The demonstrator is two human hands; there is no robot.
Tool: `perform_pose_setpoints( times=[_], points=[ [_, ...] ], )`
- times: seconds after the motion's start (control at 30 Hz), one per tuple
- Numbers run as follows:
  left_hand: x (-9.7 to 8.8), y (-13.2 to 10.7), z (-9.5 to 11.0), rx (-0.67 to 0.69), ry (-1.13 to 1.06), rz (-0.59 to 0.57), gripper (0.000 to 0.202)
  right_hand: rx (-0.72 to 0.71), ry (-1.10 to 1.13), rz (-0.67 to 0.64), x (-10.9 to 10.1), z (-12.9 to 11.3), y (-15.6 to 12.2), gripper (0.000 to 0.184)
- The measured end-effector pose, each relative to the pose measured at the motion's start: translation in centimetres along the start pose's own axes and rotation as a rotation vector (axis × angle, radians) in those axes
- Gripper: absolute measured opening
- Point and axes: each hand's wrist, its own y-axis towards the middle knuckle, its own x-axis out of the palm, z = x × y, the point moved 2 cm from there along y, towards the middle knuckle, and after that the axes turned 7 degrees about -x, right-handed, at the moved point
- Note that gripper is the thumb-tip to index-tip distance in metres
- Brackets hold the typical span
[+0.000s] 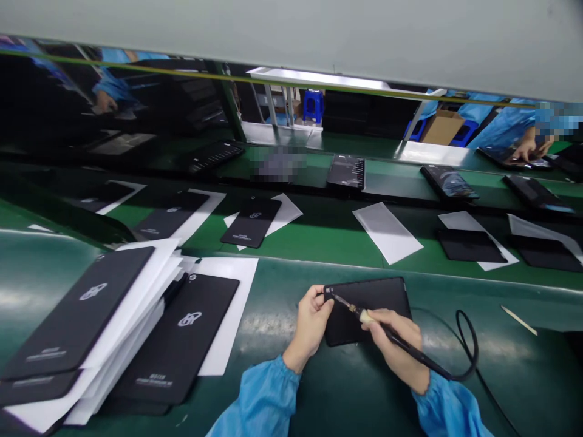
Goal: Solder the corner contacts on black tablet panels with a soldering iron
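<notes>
A black tablet back cover [364, 288] lies on the green bench in front of me. My left hand [313, 318] pinches its left edge, close to a small light component in the upper left corner. In my right hand [395, 341] is a soldering iron [364, 315], gripped like a pen at its pale collar. Its metal tip points at that corner; whether it touches cannot be made out. From the handle a black cable [476, 352] loops off to the right.
At left stand stacked black back covers [86, 303] interleaved with white sheets [232, 352]. A thin pale stick [519, 320] lies at right. Beyond the bench edge, a line carries covers [252, 222], white sheets and tablets [346, 172]. Across it, a co-worker's hands [526, 145] handle a device.
</notes>
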Motion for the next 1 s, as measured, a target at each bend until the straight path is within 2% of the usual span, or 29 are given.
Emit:
perform_pose_setpoints(
  times=[0.07,0.17,0.27,0.37,0.43,0.5,0.63,0.7,0.73,0.8,0.9,1.0],
  points=[
    [-0.1,0.1,0.0,-0.007,-0.009,0.002,0.035,0.006,0.01,0.041,-1.2,0.6,0.5,0.02],
    [-0.2,0.2,-0.2,-0.009,-0.004,-0.002,0.034,-0.113,-0.032,0.021,-2.1,2.2,2.0,0.031],
    [-0.4,0.4,-0.4,0.001,0.009,-0.016,0.034,-0.227,-0.188,-0.131,-0.8,4.2,3.5,0.029],
    [-0.6,0.5,-0.5,0.006,0.016,-0.052,0.034,-0.247,-0.313,-0.284,1.0,6.2,4.6,0.026],
    [-0.6,0.6,-0.4,0.023,0.025,-0.046,0.035,-0.252,-0.339,-0.327,1.1,7.3,5.7,0.027],
    [-0.6,0.5,-0.3,0.057,0.021,-0.007,0.038,-0.247,-0.356,-0.319,0.1,8.6,7.6,0.027],
    [-0.3,0.2,-0.1,0.147,-0.008,0.037,0.042,-0.229,-0.398,-0.231,-2.7,11.3,13.8,0.022],
    [-0.1,0.0,-0.1,0.18,0.009,0.026,0.04,-0.231,-0.403,-0.174,-2.5,12.1,16.3,0.017],
    [0.0,-0.1,-0.2,0.192,0.035,0.02,0.036,-0.234,-0.396,-0.154,-1.8,12.3,17.1,0.018],
    [0.1,-0.2,-0.5,0.201,0.127,0.009,0.029,-0.247,-0.365,-0.147,1.1,11.9,17.7,0.02],
    [0.1,-0.4,-1.0,0.205,0.275,0.012,0.038,-0.288,-0.301,-0.22,7.5,10.0,17.0,0.019],
    [0.0,-0.6,-1.4,0.232,0.34,0.02,0.034,-0.349,-0.256,-0.347,14.3,7.5,16.5,0.023]
  ],
)
